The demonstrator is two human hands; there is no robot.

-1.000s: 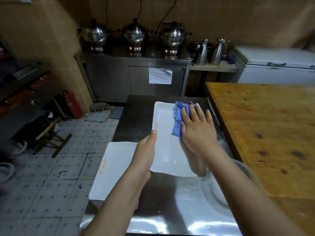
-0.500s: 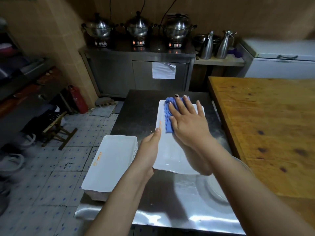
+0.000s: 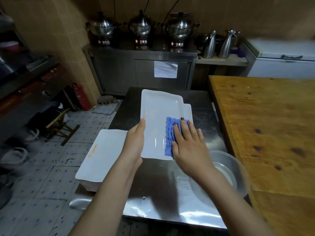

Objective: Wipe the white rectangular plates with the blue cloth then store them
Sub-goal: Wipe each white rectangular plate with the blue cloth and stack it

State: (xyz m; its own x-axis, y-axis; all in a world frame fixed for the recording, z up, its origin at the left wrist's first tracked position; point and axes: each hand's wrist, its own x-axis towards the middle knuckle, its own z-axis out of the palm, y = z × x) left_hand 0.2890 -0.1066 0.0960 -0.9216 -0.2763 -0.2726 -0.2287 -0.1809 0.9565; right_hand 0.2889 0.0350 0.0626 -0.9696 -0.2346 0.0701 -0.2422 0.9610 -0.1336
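A white rectangular plate is held tilted over the steel table. My left hand grips its near left edge. My right hand presses the blue cloth flat against the plate's near right part. The edge of another white plate shows just behind it on the right. A stack of white plates with orange print sits at the table's left edge, beside my left forearm.
A metal basin with water stands at the table's right side, next to a wooden table. Three steel pots on a steel cabinet and two jugs line the back wall. A folding stool and fire extinguisher stand on the tiled floor at left.
My right hand has slid the blue cloth from the plate's far end down toward its near right part. The left hand keeps its hold on the left edge.
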